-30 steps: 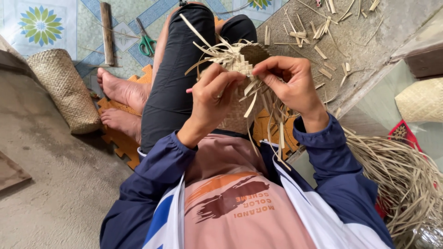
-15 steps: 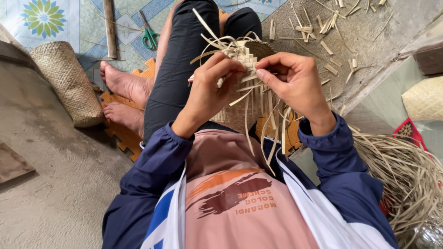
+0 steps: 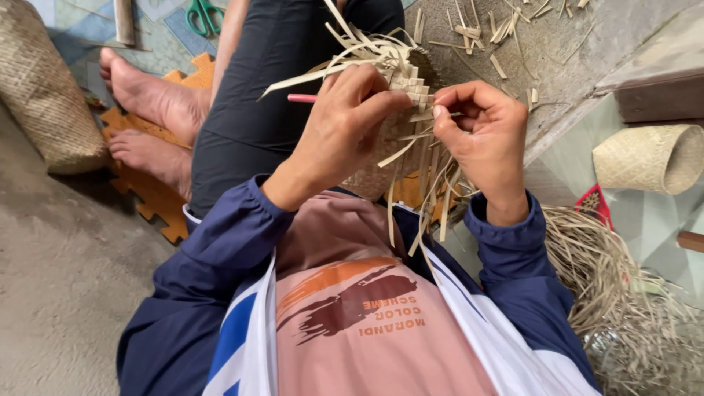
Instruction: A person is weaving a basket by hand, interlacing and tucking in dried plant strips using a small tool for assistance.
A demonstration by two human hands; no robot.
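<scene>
Floor: grey concrete (image 3: 66,308) fills the lower left of the frame, giving way to a patterned mat (image 3: 88,29) at the upper left, where the person sits low with legs stretched out.
Woven piece: a half-made basket (image 3: 400,121) of pale strips sits at centre frame, propped on the dark-trousered thigh (image 3: 264,95), probably so both hands stay free to work its edge.
Left hand: the left hand (image 3: 341,125) curls over the near side of the weave, fingers closed around a thin pink tool (image 3: 302,97) that pokes out to the left, apparently to part the strips.
Right hand: the right hand (image 3: 484,136) pinches a single loose strip (image 3: 449,114) between thumb and forefinger, the other fingers folded in, keeping the strip taut against the rim.
Loose ends: unwoven strips hang below the hands toward the chest.
Stock: a heap of dry strips (image 3: 623,293) lies at lower right, within reach.
Nearby: a finished basket (image 3: 649,158) lies on its side at right; another woven basket (image 3: 44,88) stands at upper left; green scissors (image 3: 202,13) lie at the top edge beside the bare feet (image 3: 150,117).
</scene>
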